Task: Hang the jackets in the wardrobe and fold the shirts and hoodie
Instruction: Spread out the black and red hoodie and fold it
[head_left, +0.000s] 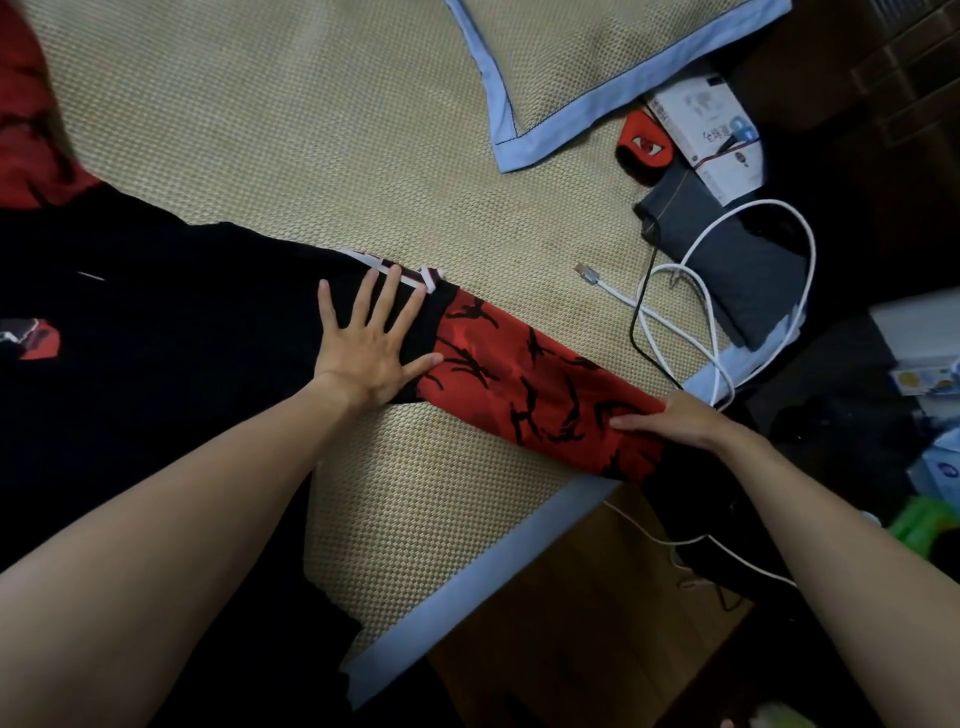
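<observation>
Woven mat (260, 130) bears a black garment (156, 338), cut off left; left hand (371, 345) spread flat; right hand (675, 418) presses its red sleeve (535, 384).

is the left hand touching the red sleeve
Touching: the head view shows the left hand flat on the black garment, its thumb lying on the red sleeve.

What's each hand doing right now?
Left hand: open, fingers spread, pressed flat on the black garment.
Right hand: open, flat on the red patterned sleeve, gripping nothing.
</observation>
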